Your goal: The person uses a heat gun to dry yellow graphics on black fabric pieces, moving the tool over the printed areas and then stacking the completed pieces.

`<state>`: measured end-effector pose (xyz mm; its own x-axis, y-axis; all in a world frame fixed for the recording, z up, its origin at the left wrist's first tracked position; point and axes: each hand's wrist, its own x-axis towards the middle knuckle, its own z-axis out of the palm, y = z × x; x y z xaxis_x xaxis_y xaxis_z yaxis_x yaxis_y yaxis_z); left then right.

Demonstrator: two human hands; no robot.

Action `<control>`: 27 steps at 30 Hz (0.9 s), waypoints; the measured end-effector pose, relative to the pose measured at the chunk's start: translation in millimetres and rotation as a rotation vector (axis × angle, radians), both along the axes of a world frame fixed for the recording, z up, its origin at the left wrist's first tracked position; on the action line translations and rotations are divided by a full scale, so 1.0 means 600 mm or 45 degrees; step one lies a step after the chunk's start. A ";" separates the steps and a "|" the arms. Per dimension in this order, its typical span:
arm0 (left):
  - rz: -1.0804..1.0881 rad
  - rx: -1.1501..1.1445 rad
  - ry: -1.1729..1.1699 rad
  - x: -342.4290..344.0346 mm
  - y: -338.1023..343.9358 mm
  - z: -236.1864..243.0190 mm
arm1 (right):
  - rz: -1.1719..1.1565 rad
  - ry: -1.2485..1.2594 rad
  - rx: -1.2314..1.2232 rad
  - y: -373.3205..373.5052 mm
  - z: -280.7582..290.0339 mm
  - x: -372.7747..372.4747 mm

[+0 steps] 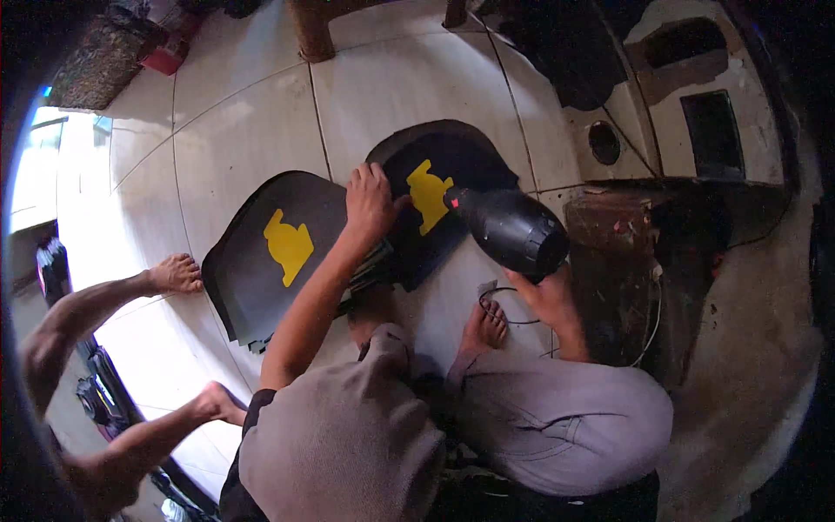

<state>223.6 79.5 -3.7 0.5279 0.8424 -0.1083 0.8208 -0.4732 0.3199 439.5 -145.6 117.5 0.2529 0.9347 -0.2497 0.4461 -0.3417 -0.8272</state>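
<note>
My left hand (372, 204) lies on the left edge of a black rounded sheet (461, 143) bearing a yellow cut-out shape (428, 196). Its fingers are stretched out, the thumb apart. In my right hand (550, 300) is the wide end of a black bottle-shaped object (513, 228); some of the fingers are hidden behind it. Its narrow end, with a small red spot, points left over the sheet beside the yellow shape. Left of my left forearm, a stack of similar dark sheets (248, 261) carries another yellow shape (288, 247) on top.
A person's bare foot (177, 274) touches the left stack's edge; another (219, 404) is nearer me. A thin dark cable (509, 322) loops by my own foot (485, 326). On the right stand a worn brown box (609, 222) and a pale cabinet with openings (670, 113). A wooden leg (311, 30) stands behind.
</note>
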 end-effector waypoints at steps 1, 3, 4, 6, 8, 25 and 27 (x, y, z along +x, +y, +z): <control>-0.002 -0.034 -0.012 -0.007 0.008 -0.006 | 0.005 0.008 -0.018 -0.003 -0.004 0.000; -0.030 -0.041 -0.187 -0.024 0.029 -0.043 | 0.004 -0.018 0.022 -0.001 0.004 -0.005; -0.040 -0.038 -0.276 -0.033 0.037 -0.061 | -0.007 -0.039 0.076 0.003 0.009 -0.013; -0.078 -0.219 -0.427 -0.024 0.051 -0.051 | -0.013 -0.080 0.126 0.004 0.013 -0.010; -0.117 -0.327 -0.558 -0.016 0.061 -0.038 | 0.019 -0.085 0.121 0.003 0.011 -0.007; -0.529 0.638 -0.470 0.038 0.077 0.000 | 0.009 0.044 -0.047 0.002 0.004 0.000; -0.604 0.374 -0.589 0.037 0.072 -0.012 | 0.005 0.029 -0.028 0.003 0.005 0.000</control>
<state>245.7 122.8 -10.6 0.7807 0.4716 0.4100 0.3174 -0.8644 0.3900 439.3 -144.0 120.2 0.2432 0.9300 -0.2756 0.4284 -0.3579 -0.8297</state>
